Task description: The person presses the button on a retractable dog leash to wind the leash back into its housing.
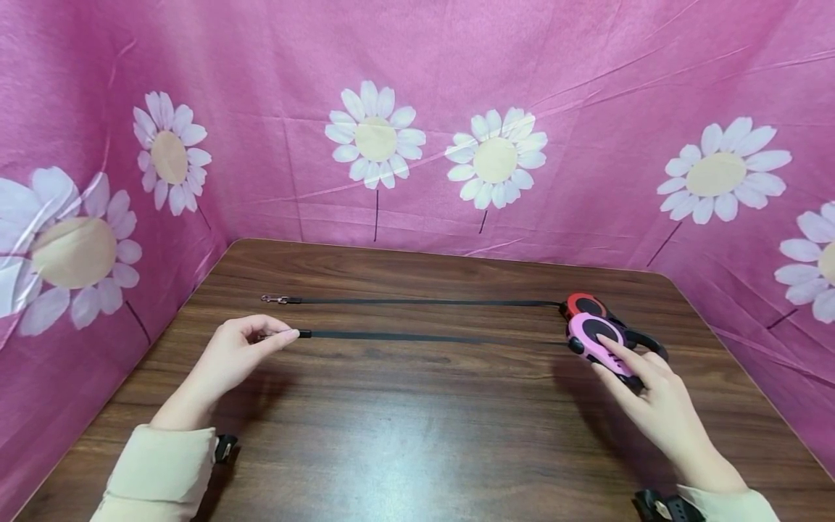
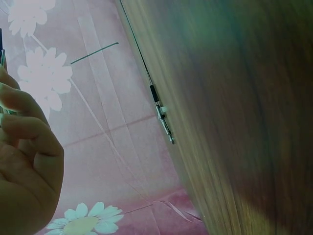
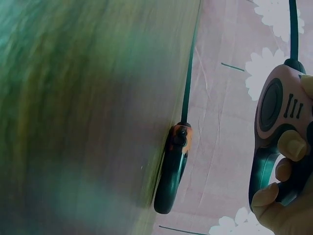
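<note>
My right hand (image 1: pixel 665 413) grips the black-handled pink retractable dog leash (image 1: pixel 582 332); in the right wrist view its fingers curl through the handle of this pink leash (image 3: pixel 277 105). From the casing a dark strap (image 1: pixel 404 337) runs drawn out to the left. At its end my left hand (image 1: pixel 235 359) pinches the metal clip, mostly hidden by thumb and fingers. This leash is held above the tabletop, casting shadows. Behind it a red retractable dog leash (image 1: pixel 579 301) lies on the table, its strap stretched left to a metal snap clip (image 1: pixel 275 299).
The brown wood-grain table (image 1: pixel 391 420) has its far edge against a pink cloth backdrop (image 1: pixel 280 174) printed with white daisies. Cloth also stands along the left and right sides. A black strapped device (image 1: pixel 665 506) sits on the right wrist.
</note>
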Available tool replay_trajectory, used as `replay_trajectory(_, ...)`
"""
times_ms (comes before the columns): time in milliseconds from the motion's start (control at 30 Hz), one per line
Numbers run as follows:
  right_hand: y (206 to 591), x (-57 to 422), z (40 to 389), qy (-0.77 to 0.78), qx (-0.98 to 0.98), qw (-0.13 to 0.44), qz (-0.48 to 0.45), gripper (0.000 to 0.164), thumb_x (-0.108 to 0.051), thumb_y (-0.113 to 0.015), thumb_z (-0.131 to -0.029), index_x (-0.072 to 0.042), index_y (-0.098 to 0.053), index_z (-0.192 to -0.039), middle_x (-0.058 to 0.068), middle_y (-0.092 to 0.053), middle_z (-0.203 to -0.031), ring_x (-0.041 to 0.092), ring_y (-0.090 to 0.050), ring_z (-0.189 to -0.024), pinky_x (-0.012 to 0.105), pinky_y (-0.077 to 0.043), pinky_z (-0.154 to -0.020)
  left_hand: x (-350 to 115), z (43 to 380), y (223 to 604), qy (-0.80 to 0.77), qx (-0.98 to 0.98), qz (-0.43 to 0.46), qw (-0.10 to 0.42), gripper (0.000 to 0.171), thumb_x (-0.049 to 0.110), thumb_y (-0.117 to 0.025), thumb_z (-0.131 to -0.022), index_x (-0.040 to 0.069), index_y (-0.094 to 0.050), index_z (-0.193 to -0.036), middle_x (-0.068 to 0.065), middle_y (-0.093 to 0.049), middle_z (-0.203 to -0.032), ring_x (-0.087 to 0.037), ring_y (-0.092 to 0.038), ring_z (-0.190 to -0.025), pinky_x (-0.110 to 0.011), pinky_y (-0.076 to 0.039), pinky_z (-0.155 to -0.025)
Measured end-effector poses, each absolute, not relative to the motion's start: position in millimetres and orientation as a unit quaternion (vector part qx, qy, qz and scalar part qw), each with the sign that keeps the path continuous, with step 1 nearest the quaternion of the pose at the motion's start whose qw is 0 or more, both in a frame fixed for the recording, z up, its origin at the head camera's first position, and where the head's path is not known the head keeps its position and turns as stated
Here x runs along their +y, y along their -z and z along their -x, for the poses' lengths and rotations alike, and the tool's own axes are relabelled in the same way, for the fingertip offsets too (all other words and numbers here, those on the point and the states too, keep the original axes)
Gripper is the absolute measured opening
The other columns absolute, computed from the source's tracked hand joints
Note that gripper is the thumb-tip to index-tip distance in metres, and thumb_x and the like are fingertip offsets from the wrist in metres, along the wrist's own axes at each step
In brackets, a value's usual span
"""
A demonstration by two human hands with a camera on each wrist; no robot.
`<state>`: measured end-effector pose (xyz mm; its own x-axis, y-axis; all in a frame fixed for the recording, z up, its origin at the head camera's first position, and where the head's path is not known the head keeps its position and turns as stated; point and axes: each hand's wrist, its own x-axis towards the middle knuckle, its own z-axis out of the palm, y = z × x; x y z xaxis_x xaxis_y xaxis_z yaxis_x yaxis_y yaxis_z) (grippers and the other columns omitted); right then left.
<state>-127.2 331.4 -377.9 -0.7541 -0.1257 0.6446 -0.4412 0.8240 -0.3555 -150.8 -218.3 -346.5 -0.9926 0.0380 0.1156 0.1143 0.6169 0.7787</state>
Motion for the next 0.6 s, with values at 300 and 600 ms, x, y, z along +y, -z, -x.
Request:
replay_trajectory(300,378.9,327.3,126.7,-0.253,-0.907,0.299,-0.154,0.057,0.000,-0.082,-0.072,-0.014,-0.069,-0.125,-0.004,-0.042,-0.077,-0.003,-0.030,-0.069,0.019,-0.027,-0.057,-215.5,152.7,349.6,0.441,-0.895,0.048,0.043,0.025,0.032,-0.072,-0.091,0.008,-0.075,-0.098,-0.007,-0.071,-0.088,-0.004,-0.052,-0.071,-0.024,-0.044,-0.063)
replay_trajectory(600,377.2,322.9,128.5,-0.257,-0.907,0.298,-0.153,0.054,-0.001,-0.082,-0.074,-0.014,-0.069,-0.125,-0.004,-0.042,-0.077,-0.003,-0.030,-0.070,0.018,-0.028,-0.057,-212.6,153.4,349.6,0.436,-0.897,0.049,0.043,0.025,0.033,-0.071,-0.091,0.009,-0.075,-0.098,-0.004,-0.072,-0.089,-0.004,-0.052,-0.071,-0.024,-0.044,-0.064)
